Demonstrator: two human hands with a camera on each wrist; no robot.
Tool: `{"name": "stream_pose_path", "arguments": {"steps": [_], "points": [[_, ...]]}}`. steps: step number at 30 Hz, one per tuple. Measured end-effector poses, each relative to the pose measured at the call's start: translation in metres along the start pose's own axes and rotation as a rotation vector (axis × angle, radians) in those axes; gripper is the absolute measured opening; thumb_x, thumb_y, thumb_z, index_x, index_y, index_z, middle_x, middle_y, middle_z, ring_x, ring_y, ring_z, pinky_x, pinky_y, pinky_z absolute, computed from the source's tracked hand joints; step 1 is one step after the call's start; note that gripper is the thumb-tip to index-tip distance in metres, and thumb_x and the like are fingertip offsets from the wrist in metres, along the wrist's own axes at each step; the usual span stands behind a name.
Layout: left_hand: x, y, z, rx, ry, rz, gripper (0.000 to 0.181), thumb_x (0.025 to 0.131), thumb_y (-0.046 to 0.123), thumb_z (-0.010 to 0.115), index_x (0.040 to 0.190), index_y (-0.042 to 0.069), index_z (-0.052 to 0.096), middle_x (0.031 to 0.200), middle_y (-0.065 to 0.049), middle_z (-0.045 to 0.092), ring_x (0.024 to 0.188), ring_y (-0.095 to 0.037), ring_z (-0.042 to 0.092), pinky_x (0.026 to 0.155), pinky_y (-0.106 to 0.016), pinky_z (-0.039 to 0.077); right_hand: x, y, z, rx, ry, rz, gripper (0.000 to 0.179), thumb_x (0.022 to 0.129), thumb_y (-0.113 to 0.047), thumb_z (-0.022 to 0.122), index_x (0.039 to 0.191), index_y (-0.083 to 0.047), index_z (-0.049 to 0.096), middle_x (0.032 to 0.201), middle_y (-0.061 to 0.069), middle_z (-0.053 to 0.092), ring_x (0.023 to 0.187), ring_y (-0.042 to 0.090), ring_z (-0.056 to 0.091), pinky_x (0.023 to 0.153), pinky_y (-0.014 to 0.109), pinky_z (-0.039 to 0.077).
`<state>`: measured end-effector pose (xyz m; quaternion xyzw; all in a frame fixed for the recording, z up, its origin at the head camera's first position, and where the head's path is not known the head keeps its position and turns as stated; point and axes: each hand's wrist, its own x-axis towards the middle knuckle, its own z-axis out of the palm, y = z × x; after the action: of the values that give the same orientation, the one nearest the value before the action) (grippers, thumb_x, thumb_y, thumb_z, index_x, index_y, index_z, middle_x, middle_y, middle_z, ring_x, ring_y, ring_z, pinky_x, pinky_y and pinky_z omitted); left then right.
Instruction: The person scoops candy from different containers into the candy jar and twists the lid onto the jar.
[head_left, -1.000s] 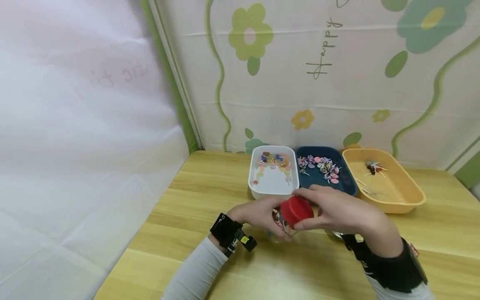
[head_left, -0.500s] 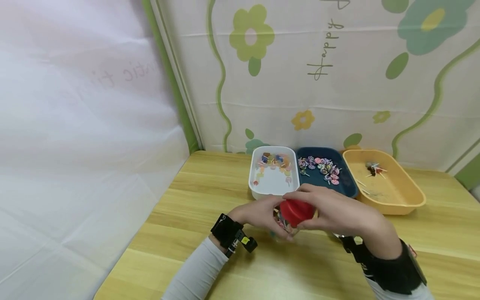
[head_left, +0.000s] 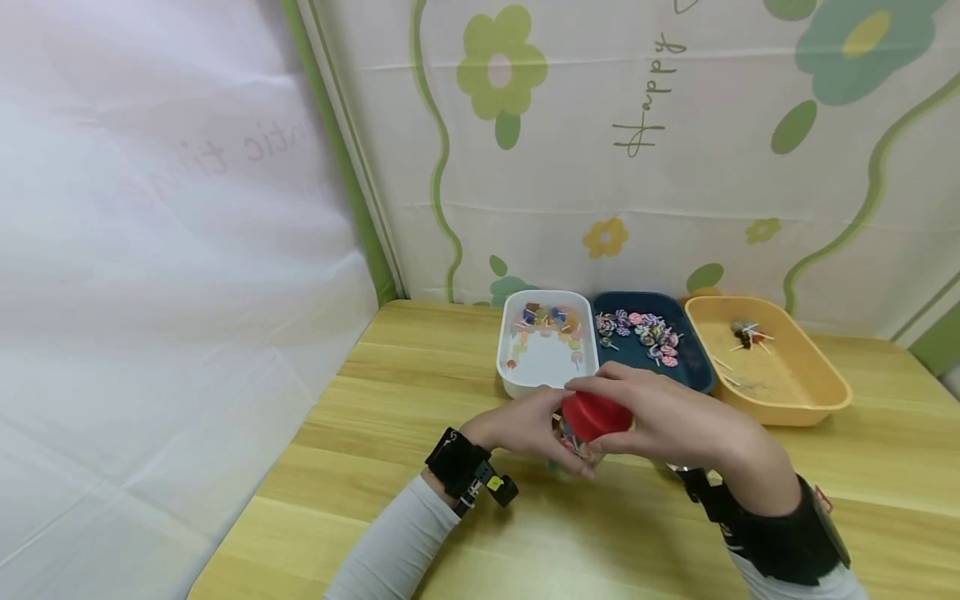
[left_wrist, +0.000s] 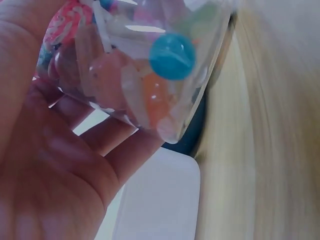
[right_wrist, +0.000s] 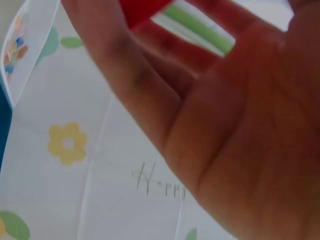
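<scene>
My left hand grips a clear jar just in front of the trays. Inside the jar are small colourful lollipops and candy-like pieces, including a teal ball near the wall. My right hand holds the jar's round red lid, with its thumb and fingers around the rim. The lid sits over the jar's mouth, tilted toward me. In the right wrist view only a corner of the red lid shows beyond the fingers. Much of the jar is hidden behind both hands in the head view.
Behind the hands, a white tray, a dark blue tray and a yellow tray stand side by side, each with small lollipops or sticks inside. A shiny rim peeks out beneath the right wrist. A patterned curtain closes off the back.
Over the last second the right fingers have shifted slightly around the red lid, and the lid has turned a little. The left hand and jar have moved slightly right.
</scene>
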<state>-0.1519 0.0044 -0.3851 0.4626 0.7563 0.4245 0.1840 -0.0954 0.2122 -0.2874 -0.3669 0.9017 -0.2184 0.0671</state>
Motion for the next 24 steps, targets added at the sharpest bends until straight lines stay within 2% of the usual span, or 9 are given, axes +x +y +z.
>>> {"name": "stream_pose_path", "arguments": {"steps": [5, 10, 13, 17, 21, 23, 24], "points": [[0.002, -0.002, 0.005, -0.069, -0.025, 0.005, 0.062, 0.071, 0.024, 0.082, 0.124, 0.021, 0.049, 0.114, 0.011, 0.059, 0.1, -0.007, 0.054, 0.087, -0.023, 0.048, -0.001, -0.002, 0.002, -0.029, 0.008, 0.027, 0.056, 0.078, -0.052, 0.069, 0.124, -0.024, 0.056, 0.094, -0.005, 0.05, 0.077, 0.012, 0.05, 0.056, 0.023, 0.048], [0.009, -0.004, 0.011, -0.106, -0.048, 0.023, 0.064, 0.072, 0.02, 0.082, 0.126, 0.02, 0.047, 0.115, 0.01, 0.057, 0.101, -0.007, 0.053, 0.089, -0.023, 0.047, -0.003, -0.002, 0.002, -0.066, 0.009, 0.062, 0.057, 0.077, -0.053, 0.069, 0.123, -0.022, 0.056, 0.091, -0.004, 0.049, 0.075, 0.013, 0.05, 0.055, 0.022, 0.047], [0.011, -0.004, 0.011, -0.1, -0.053, 0.017, 0.069, 0.072, 0.02, 0.081, 0.13, 0.022, 0.044, 0.121, 0.011, 0.054, 0.106, -0.005, 0.051, 0.092, -0.024, 0.045, -0.005, 0.0, 0.002, -0.093, 0.001, 0.086, 0.055, 0.078, -0.051, 0.069, 0.124, -0.022, 0.056, 0.089, -0.003, 0.048, 0.071, 0.013, 0.05, 0.053, 0.023, 0.046], [0.007, -0.001, 0.005, -0.069, -0.053, -0.01, 0.078, 0.074, 0.024, 0.08, 0.138, 0.027, 0.035, 0.13, 0.013, 0.046, 0.116, -0.006, 0.045, 0.097, -0.027, 0.041, -0.005, 0.004, 0.003, -0.094, -0.051, 0.153, 0.054, 0.076, -0.045, 0.073, 0.125, -0.029, 0.056, 0.087, -0.002, 0.048, 0.068, 0.014, 0.049, 0.052, 0.026, 0.046], [-0.001, 0.011, -0.007, -0.081, -0.024, -0.019, 0.086, 0.076, 0.019, 0.078, 0.145, 0.023, 0.026, 0.14, 0.006, 0.039, 0.118, -0.012, 0.045, 0.098, -0.03, 0.041, -0.004, 0.009, 0.006, -0.075, -0.081, 0.198, 0.055, 0.075, -0.043, 0.074, 0.125, -0.027, 0.057, 0.09, -0.002, 0.051, 0.075, 0.016, 0.051, 0.055, 0.028, 0.049], [-0.004, 0.014, -0.014, -0.089, 0.023, 0.014, 0.083, 0.078, 0.014, 0.076, 0.145, 0.018, 0.028, 0.139, -0.001, 0.04, 0.116, -0.016, 0.048, 0.096, -0.032, 0.043, -0.005, 0.011, 0.005, -0.071, -0.076, 0.195, 0.052, 0.078, -0.045, 0.072, 0.123, -0.022, 0.058, 0.091, -0.003, 0.053, 0.078, 0.017, 0.051, 0.058, 0.028, 0.05], [-0.005, 0.013, -0.017, -0.074, 0.068, 0.029, 0.078, 0.079, 0.013, 0.075, 0.143, 0.015, 0.031, 0.137, -0.003, 0.043, 0.113, -0.017, 0.05, 0.094, -0.033, 0.046, -0.006, 0.012, 0.003, -0.065, -0.073, 0.192, 0.052, 0.079, -0.046, 0.07, 0.122, -0.021, 0.058, 0.092, -0.003, 0.053, 0.08, 0.017, 0.051, 0.06, 0.029, 0.05]]}}
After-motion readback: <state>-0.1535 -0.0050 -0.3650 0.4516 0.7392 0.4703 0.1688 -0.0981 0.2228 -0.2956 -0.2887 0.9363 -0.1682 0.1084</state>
